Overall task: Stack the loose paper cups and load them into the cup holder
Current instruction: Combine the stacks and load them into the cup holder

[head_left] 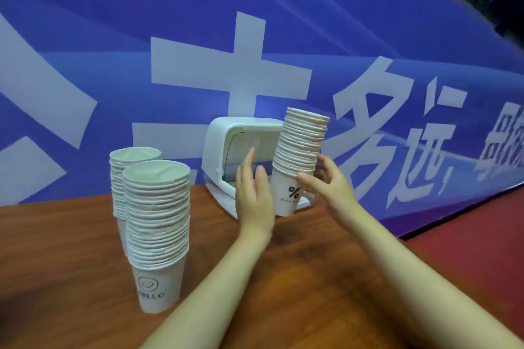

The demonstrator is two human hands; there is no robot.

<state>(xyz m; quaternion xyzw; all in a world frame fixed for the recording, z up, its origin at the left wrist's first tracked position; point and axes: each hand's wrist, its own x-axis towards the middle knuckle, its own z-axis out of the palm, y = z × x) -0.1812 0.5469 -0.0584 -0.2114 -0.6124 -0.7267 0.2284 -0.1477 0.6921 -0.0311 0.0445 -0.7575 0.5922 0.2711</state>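
Note:
My right hand [323, 180] grips a tall stack of white paper cups [300, 156], held upright just above the table in front of the white cup holder [226, 144]; its bottom cup shows a "%" mark. My left hand [253, 193] is open with straight fingers, just left of that stack and in front of the holder's clear door. Two more cup stacks stand on the table at the left: a near one [157, 224] with a smiley "HELLO" cup at its base, and a second [120, 176] behind it.
The brown wooden table [283, 278] runs along a blue banner wall [198, 51] with large white characters. The table's right edge drops to a red floor [467, 249].

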